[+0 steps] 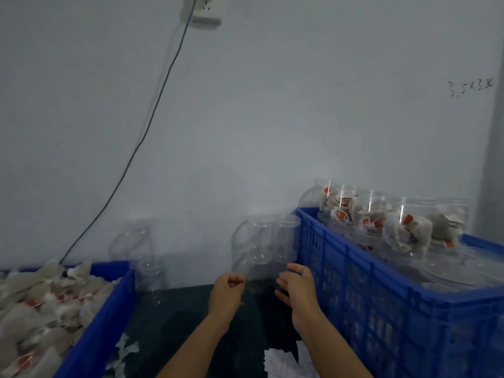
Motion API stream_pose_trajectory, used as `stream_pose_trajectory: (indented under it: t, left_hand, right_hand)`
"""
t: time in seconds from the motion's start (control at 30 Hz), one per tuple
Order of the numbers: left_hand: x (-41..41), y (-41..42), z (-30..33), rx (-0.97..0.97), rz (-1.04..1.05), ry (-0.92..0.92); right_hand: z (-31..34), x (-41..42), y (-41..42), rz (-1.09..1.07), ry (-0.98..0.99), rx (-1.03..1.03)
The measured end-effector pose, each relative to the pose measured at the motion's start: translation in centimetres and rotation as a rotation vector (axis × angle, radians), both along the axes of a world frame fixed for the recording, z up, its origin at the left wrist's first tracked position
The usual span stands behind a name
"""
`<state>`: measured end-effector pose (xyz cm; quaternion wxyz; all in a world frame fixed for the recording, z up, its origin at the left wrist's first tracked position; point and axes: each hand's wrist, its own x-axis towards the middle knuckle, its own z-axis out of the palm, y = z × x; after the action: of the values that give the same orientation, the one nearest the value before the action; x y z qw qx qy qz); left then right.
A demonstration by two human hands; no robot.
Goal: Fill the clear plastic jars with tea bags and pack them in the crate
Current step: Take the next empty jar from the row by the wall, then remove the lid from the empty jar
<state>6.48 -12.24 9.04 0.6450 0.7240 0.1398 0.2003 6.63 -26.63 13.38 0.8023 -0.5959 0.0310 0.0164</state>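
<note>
Both hands reached forward over the dark table [174,323] toward a cluster of empty clear jars [263,246] standing against the wall, just left of the blue crate [381,290]. The left hand [226,291] had its fingers curled, the thumb and fingertips pinched together at the lower left edge of the nearest jar; whether they actually gripped the plastic could not be told through the blur. The right hand [296,285] was spread, its fingers relaxed and slightly bent, held at the right side of the same jars and close to the crate's wall. Inside the crate stood a row of filled jars [392,222], packed with tea bags carrying red tags. To the left, a second blue bin [106,317] held a heap of loose tea bags [41,304]. Two more empty jars [136,244] stood behind that bin by the wall. Scraps of paper [281,364] lay on the table near the arms, and a black cable [152,115] ran down the wall from a socket [203,10].
</note>
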Motion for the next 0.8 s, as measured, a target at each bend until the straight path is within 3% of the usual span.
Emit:
stream_pose_trajectory:
  t: [0.23,0.37,0.6,0.8]
  left_hand:
    - [6.3,2.3,1.3,-0.268,0.049,0.002]
    - [11.1,3.3,2.0,-0.256,0.017,0.009]
    - [17.9,4.0,0.8,-0.134,0.042,-0.019]
    - [21.1,3.6,0.1,-0.025,-0.066,-0.055]
  right_hand:
    - [-1.9,6.7,4.0,0.052,0.129,0.146]
    - [-1.6,10.3,5.3,0.025,0.095,0.17]
    - [-1.1,15.3,6.2,-0.035,0.003,0.035]
    - [-2.7,17.8,6.7,-0.042,-0.027,0.0]
